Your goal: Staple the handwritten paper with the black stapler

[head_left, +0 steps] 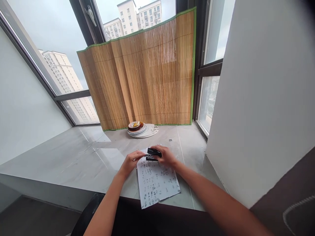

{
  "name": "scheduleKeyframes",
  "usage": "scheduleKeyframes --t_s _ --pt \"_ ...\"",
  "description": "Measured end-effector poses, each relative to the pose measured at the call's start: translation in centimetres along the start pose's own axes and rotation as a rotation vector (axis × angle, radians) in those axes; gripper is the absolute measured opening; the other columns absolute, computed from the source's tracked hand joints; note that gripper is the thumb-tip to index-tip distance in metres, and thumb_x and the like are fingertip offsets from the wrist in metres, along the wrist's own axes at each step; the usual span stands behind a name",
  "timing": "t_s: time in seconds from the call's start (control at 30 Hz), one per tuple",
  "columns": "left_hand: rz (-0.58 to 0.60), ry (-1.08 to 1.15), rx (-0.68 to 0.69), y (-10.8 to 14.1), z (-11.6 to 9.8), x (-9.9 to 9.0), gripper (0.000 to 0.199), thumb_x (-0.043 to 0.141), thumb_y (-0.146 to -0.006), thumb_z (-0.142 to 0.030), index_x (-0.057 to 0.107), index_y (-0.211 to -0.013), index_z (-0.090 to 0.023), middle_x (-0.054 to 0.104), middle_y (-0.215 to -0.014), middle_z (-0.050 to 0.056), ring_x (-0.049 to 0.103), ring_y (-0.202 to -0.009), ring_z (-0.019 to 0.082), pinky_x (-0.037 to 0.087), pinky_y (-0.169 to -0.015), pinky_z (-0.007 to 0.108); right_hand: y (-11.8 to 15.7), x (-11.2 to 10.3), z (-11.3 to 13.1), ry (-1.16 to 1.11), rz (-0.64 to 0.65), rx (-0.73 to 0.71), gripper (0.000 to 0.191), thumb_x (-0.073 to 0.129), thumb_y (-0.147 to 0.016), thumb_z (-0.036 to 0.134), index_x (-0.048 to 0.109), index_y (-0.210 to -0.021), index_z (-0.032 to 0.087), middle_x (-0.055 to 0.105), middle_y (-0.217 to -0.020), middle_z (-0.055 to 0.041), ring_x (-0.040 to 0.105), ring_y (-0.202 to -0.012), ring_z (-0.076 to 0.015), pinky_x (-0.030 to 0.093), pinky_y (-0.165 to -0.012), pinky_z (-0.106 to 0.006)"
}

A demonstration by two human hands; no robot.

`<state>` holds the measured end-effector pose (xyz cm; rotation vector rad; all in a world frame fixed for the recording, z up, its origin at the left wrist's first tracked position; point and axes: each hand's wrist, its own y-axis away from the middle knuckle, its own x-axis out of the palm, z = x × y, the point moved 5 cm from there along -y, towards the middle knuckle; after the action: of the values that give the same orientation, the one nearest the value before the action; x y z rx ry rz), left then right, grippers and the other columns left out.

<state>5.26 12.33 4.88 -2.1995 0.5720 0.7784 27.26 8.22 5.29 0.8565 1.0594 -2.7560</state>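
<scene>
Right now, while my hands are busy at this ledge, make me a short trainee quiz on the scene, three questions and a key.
1. Which hand is wrapped around the black stapler?
2. True or false: the stack of plates sits in front of the bamboo mat.
3. The near end of the sheet of paper is: a) tucked under the plates; b) rolled into a tube; c) hanging past the edge of the ledge.

Key: 1, the right hand; 2, true; 3, c.
</scene>
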Motion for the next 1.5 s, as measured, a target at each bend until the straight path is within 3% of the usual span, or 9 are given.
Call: scheduleKeyframes --t_s 0.27,0.47,0.67,0.83,1.0,1.13,1.2,1.33,1.5 --pt "0.008 0.058 0.006 -0.2 -1.3 -1.0 0.019 0.065 -0.094 -0.033 0.08 -0.099 -0.023 0.077 -0.11 0.01 0.072 -0.105 0.026 0.057 -0.096 0.043 -0.1 -2.4 -1.6 -0.266 0.024 -0.013 0.038 0.076 -0.079 0.022 0.074 -0.117 0.02 0.077 -0.11 -0.0068 0.072 -0.099 -0.0231 0.055 -0.092 -0.038" --pt "-0.002 0.064 -0.04 -0.2 -2.4 0.2 0.029 0.078 -0.082 -0.026 0.066 -0.108 -0.023 0.072 -0.106 0.004 0.067 -0.099 0.022 0.052 -0.095 0.04 0.1 -0.1 0.7 -0.307 0.112 -0.16 0.04 0.078 -0.081 0.023 0.074 -0.121 0.024 0.077 -0.104 -0.0052 0.071 -0.092 -0.021 0.054 -0.083 -0.033" --pt "0.097 0.057 -0.053 -0.4 -2.3 0.7 0.028 0.075 -0.081 -0.022 0.061 -0.105 -0.022 0.067 -0.105 0.003 0.063 -0.097 0.02 0.051 -0.09 0.035 0.7 1.9 2.1 -0.248 0.155 -0.17 0.037 0.078 -0.08 0.021 0.074 -0.117 0.026 0.077 -0.102 -0.004 0.071 -0.09 -0.0207 0.053 -0.084 -0.032" --pt "-0.014 -0.162 -0.166 -0.4 -1.0 1.0 0.033 0.058 -0.097 -0.038 0.06 -0.125 -0.021 0.065 -0.126 0.011 0.06 -0.118 0.025 0.047 -0.104 0.043 -0.1 -0.2 0.1 -0.139 -0.128 0.027 0.039 0.075 -0.08 0.018 0.071 -0.119 0.025 0.076 -0.113 -0.0046 0.071 -0.103 -0.0226 0.053 -0.095 -0.036" --pt "0.294 -0.401 -0.247 0.7 1.1 3.1 0.064 0.064 -0.092 -0.053 0.052 -0.145 -0.02 0.045 -0.158 0.016 0.039 -0.147 0.034 0.026 -0.123 0.054 0.0 -3.4 -1.8 0.124 -0.371 0.209 0.038 0.069 -0.082 0.017 0.069 -0.119 0.026 0.074 -0.115 -0.0041 0.069 -0.105 -0.0235 0.052 -0.096 -0.036" --pt "0.29 -0.536 -0.355 1.2 2.6 1.5 0.045 0.054 -0.099 -0.038 0.06 -0.138 -0.017 0.046 -0.157 0.017 0.038 -0.149 0.034 0.02 -0.125 0.058 0.5 -4.5 -2.3 0.323 -0.313 0.345 0.04 0.064 -0.081 0.012 0.071 -0.118 0.029 0.075 -0.111 -0.0028 0.069 -0.099 -0.0233 0.051 -0.086 -0.032" --pt "0.278 -0.516 -0.301 1.1 1.9 1.2 0.043 0.048 -0.102 -0.035 0.06 -0.139 -0.017 0.046 -0.158 0.016 0.035 -0.151 0.032 0.018 -0.126 0.056 0.8 -4.8 -2.5 0.406 -0.259 0.414 0.041 0.064 -0.079 0.011 0.073 -0.115 0.028 0.076 -0.108 -0.0031 0.069 -0.097 -0.0237 0.049 -0.081 -0.03" --pt "0.454 -0.337 -0.132 1.2 -0.7 3.0 0.057 0.05 -0.1 -0.054 0.047 -0.153 -0.035 0.029 -0.168 0.003 0.016 -0.158 0.032 0.012 -0.127 0.057 1.1 -4.9 -2.9 0.454 -0.142 0.518 0.041 0.066 -0.074 0.009 0.076 -0.109 0.027 0.077 -0.102 -0.004 0.069 -0.097 -0.0248 0.047 -0.075 -0.028" --pt "0.439 -0.401 -0.39 1.5 -0.2 4.2 0.07 0.036 -0.096 -0.074 0.031 -0.159 -0.043 0.015 -0.172 0.002 0.004 -0.158 0.041 0.006 -0.122 0.069 1.2 -4.2 -2.8 0.407 -0.014 0.503 0.036 0.067 -0.071 0.007 0.078 -0.1 0.027 0.078 -0.094 -0.0029 0.069 -0.098 -0.0248 0.048 -0.075 -0.026"
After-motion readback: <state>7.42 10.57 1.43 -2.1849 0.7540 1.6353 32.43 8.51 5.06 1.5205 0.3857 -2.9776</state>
